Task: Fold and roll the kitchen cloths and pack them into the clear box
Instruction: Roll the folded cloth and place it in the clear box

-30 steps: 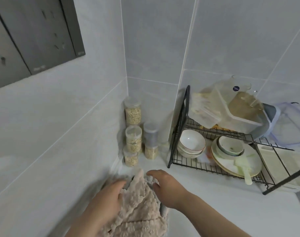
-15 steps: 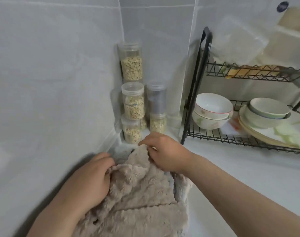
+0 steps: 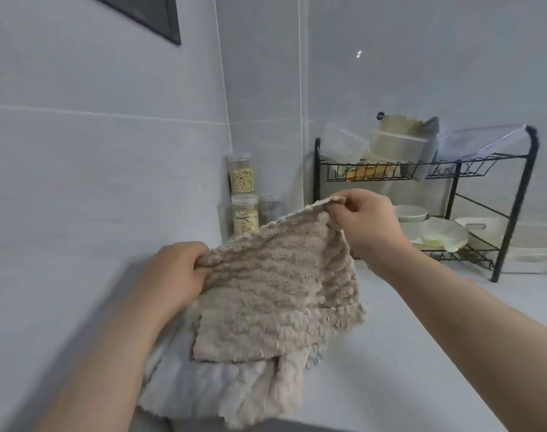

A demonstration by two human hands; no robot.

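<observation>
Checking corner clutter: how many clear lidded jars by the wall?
3: one clear grain-filled jar stacked on a second grain-filled jar, and a greyish jar beside the lower one. The fluffy beige cloth may hide more.

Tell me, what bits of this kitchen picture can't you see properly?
Head view only:
- Pale cloth: mostly covered by the beige cloth.
- Left hand fingertips: tucked behind the beige cloth's edge.
- Dark jar: bottom hidden by the cloth's raised corner, contents too blurred.
- Containers on the rack top shelf: blurred, overlapping.
</observation>
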